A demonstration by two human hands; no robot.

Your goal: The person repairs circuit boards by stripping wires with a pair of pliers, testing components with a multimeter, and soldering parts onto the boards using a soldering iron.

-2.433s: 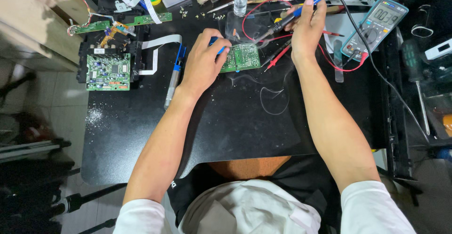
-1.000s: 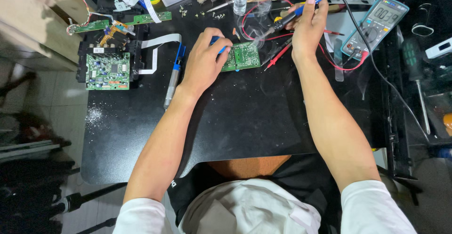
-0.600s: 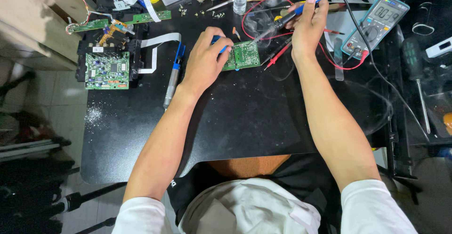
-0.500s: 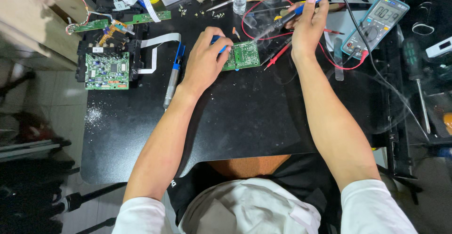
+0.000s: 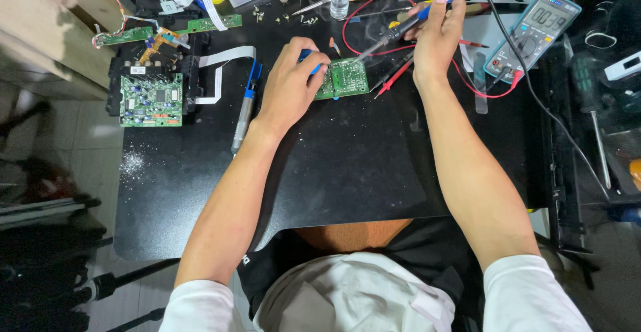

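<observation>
Head view: left hand point(image 5: 288, 88) pins small circuit board point(image 5: 342, 78); right hand point(image 5: 435, 35) grips soldering iron point(image 5: 407, 22) above it.

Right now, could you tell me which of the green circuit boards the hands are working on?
The small green board at centre, under the soldering iron; the others lie untouched at far left.

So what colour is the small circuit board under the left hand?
Green, seen in the head view: the small circuit board beside the left hand.
</observation>
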